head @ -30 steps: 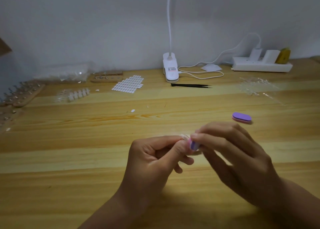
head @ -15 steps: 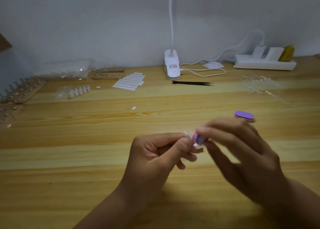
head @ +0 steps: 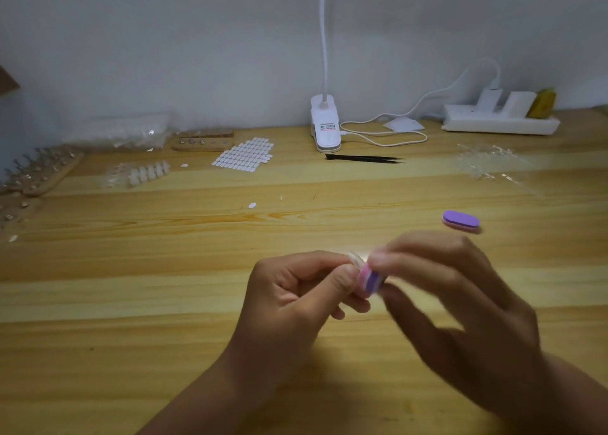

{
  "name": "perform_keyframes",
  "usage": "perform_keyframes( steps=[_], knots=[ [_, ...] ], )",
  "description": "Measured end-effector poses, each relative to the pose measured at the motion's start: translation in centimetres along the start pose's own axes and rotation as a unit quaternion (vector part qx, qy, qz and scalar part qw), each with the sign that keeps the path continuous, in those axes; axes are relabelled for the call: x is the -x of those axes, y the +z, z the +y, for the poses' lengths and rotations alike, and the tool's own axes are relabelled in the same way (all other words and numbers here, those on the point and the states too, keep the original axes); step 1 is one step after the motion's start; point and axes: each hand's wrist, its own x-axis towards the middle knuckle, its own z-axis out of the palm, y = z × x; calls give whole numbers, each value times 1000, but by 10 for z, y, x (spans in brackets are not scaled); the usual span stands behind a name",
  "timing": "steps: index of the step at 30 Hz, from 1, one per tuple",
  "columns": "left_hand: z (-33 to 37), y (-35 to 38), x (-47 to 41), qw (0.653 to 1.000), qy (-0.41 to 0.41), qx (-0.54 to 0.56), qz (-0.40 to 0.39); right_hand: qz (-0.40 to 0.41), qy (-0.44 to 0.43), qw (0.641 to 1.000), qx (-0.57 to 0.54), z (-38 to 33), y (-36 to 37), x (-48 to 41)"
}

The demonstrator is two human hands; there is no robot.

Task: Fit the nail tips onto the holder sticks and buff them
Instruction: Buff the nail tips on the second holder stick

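Left hand [head: 296, 293] is pinching a clear nail tip [head: 356, 259] between thumb and curled forefinger. Whether a holder stick is sitting under it cannot be told. Right hand [head: 460, 306], blurred, is gripping a small pink-and-purple buffer block [head: 371, 281] between fingertips and thumb and is laying its face against the tip.

Judgement: the tip is appearing very light, thin, glossy and springy, so a hard stroke is risking a slip or a flick away. It is best held at its base edges, leaving the crown free. The buffer is looking soft and foam-cored.

A second buffer block [head: 460, 221] is lying on the table [head: 131, 303], well apart. Spare nail tips [head: 144, 173] and holder sticks [head: 39, 171] are sitting far left.
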Motion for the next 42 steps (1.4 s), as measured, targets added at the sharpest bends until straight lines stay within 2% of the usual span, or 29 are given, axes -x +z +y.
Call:
perform_keyframes(
  steps=[2, 4, 7, 11, 16, 20, 24, 29, 33, 37, 40, 42],
  knots=[
    [2, 1, 1, 1000, 6, 7, -13, -19, -25, 999, 12, -2, 0, 3],
    [3, -1, 1, 1000, -1, 22, -12, -29, -5, 999, 34, 10, -3, -1],
    [5, -3, 0, 999, -17, 32, -15, 1, 26, 1000, 18, 13, -5, -5],
    [3, 1, 2, 999, -19, 14, -39, -20, -22, 1000, -11, 0, 0, 4],
    [5, -3, 0, 999, -41, 20, -15, -20, 11, 1000, -5, 14, -1, 1],
    [7, 0, 2, 998, -34, 31, -37, -25, -23, 999, -5, 5, 1, 6],
    [8, -1, 3, 998, -51, 27, -35, -16, 18, 1000, 10, 17, -2, 0],
    [8, -1, 3, 995, -44, 40, -78, -32, -30, 999, 12, 6, 0, 5],
    [8, -3, 2, 994, -57, 42, -83, -31, 8, 999, 24, 18, -1, 3],
    [4, -1, 2, 991, -62, 43, -107, -30, -31, 999, 29, 8, -1, 7],
    [5, -1, 2, 989, -68, 51, -118, -33, -1, 998, 60, 18, -3, 0],
    [5, -1, 1, 989, -72, 54, -117, -14, 15, 999, 40, 16, -5, -3]
  ],
)
